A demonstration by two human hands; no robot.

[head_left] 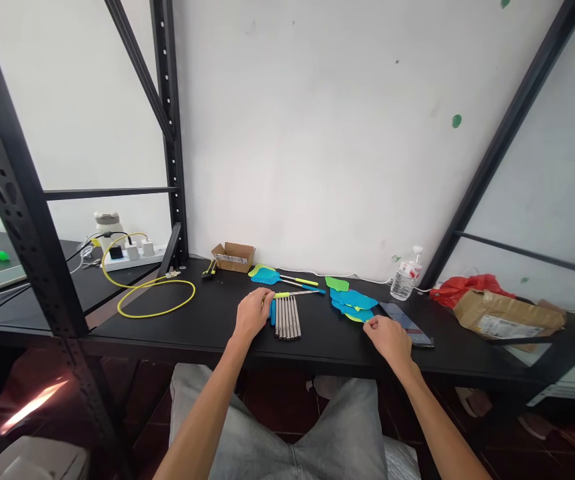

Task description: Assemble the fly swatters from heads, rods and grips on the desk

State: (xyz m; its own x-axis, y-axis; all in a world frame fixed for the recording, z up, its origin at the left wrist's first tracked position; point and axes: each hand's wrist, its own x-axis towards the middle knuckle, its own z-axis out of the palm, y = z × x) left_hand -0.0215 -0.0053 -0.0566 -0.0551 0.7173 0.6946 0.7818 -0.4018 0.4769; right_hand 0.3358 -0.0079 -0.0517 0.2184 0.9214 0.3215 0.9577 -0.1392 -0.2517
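My left hand [254,312] is closed around the yellow-green handle of a fly swatter rod [294,293], whose thin metal shaft points right. Just below it lies a row of several silver rods [288,319] with blue handle ends [272,312] at their left. My right hand [388,339] pinches the edge of a yellow-green fly swatter head [358,318], partly covered by a pile of blue heads [352,300]. A green head [337,284] lies behind that pile. Farther back, blue and yellow-green fly swatters [266,275] with rods attached rest on the table.
An open cardboard box [234,257] stands against the wall. At right are a water bottle [407,275], a dark flat phone-like device [407,325], a brown package [507,317] and a red bag [472,288]. A yellow cable [156,315] loops at left by a power strip [134,258].
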